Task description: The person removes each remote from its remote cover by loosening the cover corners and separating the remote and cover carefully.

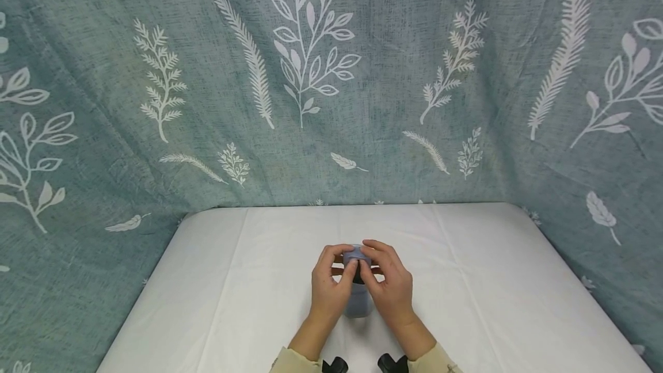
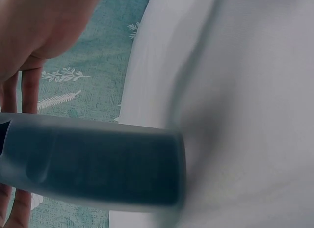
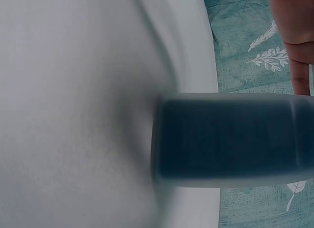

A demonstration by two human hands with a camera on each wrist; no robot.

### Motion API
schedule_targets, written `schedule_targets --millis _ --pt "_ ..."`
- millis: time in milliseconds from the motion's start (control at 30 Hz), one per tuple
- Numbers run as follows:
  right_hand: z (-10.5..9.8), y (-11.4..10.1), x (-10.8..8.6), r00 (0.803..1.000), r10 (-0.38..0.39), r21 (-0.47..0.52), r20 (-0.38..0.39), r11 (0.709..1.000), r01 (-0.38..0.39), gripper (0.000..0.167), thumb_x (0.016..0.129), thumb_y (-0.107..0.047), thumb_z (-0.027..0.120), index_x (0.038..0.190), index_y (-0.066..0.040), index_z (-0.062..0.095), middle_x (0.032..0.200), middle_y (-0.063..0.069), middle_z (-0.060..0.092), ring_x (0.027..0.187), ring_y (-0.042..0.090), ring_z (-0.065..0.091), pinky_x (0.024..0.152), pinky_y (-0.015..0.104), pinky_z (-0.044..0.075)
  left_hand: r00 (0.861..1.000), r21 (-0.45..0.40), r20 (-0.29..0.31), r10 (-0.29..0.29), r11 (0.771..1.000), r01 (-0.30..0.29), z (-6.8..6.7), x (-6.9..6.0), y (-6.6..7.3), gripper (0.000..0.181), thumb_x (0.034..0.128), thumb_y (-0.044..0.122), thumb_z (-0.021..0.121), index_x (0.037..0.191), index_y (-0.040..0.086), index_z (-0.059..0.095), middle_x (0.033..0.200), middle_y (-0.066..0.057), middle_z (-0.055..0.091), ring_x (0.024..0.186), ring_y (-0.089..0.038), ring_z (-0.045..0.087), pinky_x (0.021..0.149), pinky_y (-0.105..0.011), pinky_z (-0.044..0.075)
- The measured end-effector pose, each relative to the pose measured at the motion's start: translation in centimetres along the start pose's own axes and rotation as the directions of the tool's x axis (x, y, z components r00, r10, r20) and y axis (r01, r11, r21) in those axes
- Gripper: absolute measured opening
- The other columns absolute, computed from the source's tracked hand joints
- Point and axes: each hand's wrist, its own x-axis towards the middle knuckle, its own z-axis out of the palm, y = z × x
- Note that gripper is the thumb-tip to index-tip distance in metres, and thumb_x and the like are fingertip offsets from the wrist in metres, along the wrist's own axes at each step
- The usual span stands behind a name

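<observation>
A blue-grey translucent bottle (image 1: 358,303) is upright between my hands at the front middle of the table. It has a rounded lid (image 1: 357,252) and a black part below that. My left hand (image 1: 329,281) grips the lid area from the left, thumb at the near side. From the right, my right hand (image 1: 389,282) holds the same upper part, and the two thumbs nearly meet. The left wrist view shows the bottle's body (image 2: 98,164) lying across the picture, with fingers behind it. The lower body (image 3: 230,139) fills much of the right wrist view. I cannot tell whether its base touches the cloth.
A white cloth (image 1: 269,258) covers the table and has a few fold lines. Behind and at both sides hangs a green-blue curtain (image 1: 383,91) with white leaf prints. Black devices (image 1: 336,365) sit at the wrists, near beige sleeves (image 1: 297,361).
</observation>
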Motion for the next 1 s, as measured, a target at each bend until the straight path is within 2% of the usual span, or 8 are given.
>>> schedule_targets --millis 133,433,733,1000 --pt "0.0 -0.1 0.3 0.999 -0.042 -0.032 -0.026 0.999 0.041 0.022 0.086 -0.003 0.068 0.107 -0.006 0.073 0.113 0.009 0.072 0.080 0.019 0.074 0.061 0.019 0.058 1.000 0.016 -0.011 0.007 1.000 -0.007 0.1 -0.1 -0.4 0.022 0.0857 -0.004 0.070 0.106 0.002 0.066 0.099 -0.011 0.068 0.084 -0.029 0.065 0.065 -0.027 0.057" --pt "-0.3 -0.2 0.5 0.999 -0.022 -0.012 -0.024 1.000 0.022 0.027 0.081 0.004 0.073 0.106 -0.008 0.074 0.110 0.005 0.075 0.088 0.020 0.074 0.061 0.020 0.058 1.000 0.047 -0.013 0.028 0.999 -0.027 0.7 -0.5 -3.4 0.025 0.0885 0.002 0.071 0.111 0.011 0.066 0.104 -0.007 0.069 0.087 -0.023 0.066 0.067 -0.026 0.057" --pt "-0.7 -0.3 0.8 1.000 0.018 0.009 -0.006 1.000 -0.018 0.030 0.080 0.005 0.075 0.105 -0.011 0.074 0.108 0.003 0.076 0.088 0.018 0.074 0.064 0.012 0.056 0.999 0.022 0.015 0.040 0.999 -0.041 0.3 -0.4 -3.9 0.022 0.0921 0.012 0.071 0.113 0.017 0.067 0.105 -0.001 0.069 0.089 -0.016 0.066 0.068 -0.025 0.058" --pt "-0.8 -0.3 1.2 0.998 0.056 0.032 -0.005 0.998 -0.056 0.025 0.081 0.005 0.076 0.101 -0.010 0.075 0.102 0.004 0.077 0.087 0.015 0.074 0.067 0.011 0.055 0.999 0.016 0.031 0.026 1.000 -0.026 0.2 -0.4 -3.8 0.024 0.0919 0.011 0.071 0.114 0.018 0.066 0.107 0.001 0.068 0.092 -0.015 0.066 0.069 -0.028 0.059"
